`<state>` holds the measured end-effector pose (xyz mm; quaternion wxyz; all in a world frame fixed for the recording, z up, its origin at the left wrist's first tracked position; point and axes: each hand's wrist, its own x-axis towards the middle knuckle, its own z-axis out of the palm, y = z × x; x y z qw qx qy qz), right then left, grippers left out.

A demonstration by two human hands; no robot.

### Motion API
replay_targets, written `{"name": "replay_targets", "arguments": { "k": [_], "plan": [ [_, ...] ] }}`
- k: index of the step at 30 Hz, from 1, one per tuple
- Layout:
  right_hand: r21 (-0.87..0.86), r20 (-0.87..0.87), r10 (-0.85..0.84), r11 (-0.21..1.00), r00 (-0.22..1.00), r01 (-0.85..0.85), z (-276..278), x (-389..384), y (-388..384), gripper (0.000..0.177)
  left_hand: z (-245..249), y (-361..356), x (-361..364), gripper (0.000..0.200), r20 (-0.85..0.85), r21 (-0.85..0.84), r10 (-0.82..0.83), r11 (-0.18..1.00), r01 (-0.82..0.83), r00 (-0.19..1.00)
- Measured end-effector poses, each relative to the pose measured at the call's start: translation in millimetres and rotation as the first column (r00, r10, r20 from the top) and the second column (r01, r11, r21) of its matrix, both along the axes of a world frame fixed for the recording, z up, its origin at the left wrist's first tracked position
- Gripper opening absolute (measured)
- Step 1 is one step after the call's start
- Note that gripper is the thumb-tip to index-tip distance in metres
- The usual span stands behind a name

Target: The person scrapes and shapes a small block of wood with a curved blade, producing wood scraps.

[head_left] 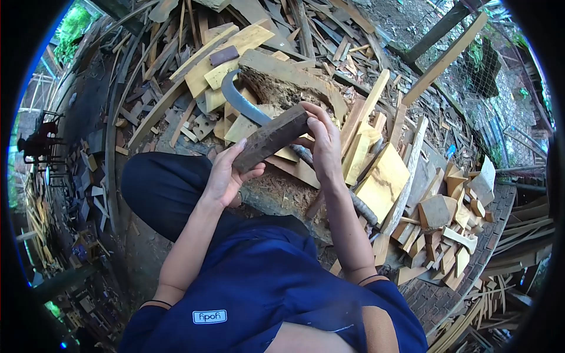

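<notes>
Between my two hands is a dark brown block (271,140), long and rectangular, looking like rough dark wood and held at a slant. My left hand (226,173) grips its lower left end, thumb on top. My right hand (323,141) has its fingers and thumb around the upper right end. Just beyond the block, a curved steel blade (240,103) like a sickle's lies on the wood pieces; the block hides part of it. A dark rod-like piece (364,209), maybe its handle, shows beside my right forearm.
A thick weathered timber (294,79) lies ahead. Yellow boards (382,182) lean at the right, near a heap of cut wood blocks (438,215). A small purplish-brown block (224,56) rests on planks. Scrap wood (329,35) covers the ground beyond.
</notes>
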<state>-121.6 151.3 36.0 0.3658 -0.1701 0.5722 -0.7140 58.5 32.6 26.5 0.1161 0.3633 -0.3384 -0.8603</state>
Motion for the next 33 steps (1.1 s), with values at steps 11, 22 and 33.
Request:
{"name": "replay_targets", "arguments": {
  "k": [11, 22, 33],
  "plan": [
    [0.054, 0.091, 0.196, 0.978, 0.976, -0.202, -13, 4, -11, 0.037, 22, -10, 26, 0.050, 0.108, -0.399, 0.017, 0.917, 0.028, 0.994],
    [-0.071, 0.108, 0.310, 0.950, 0.944, -0.304, 21, 25, -6, 0.048, 27, -7, 55, 0.054, -0.073, -0.179, 0.119, 0.975, -0.130, 0.990],
    [-0.019, 0.094, 0.282, 0.959, 0.955, -0.281, 36, 27, -8, 0.039, 21, -10, 57, 0.060, -0.110, -0.164, 0.072, 0.982, -0.090, 0.991]
  ]
}}
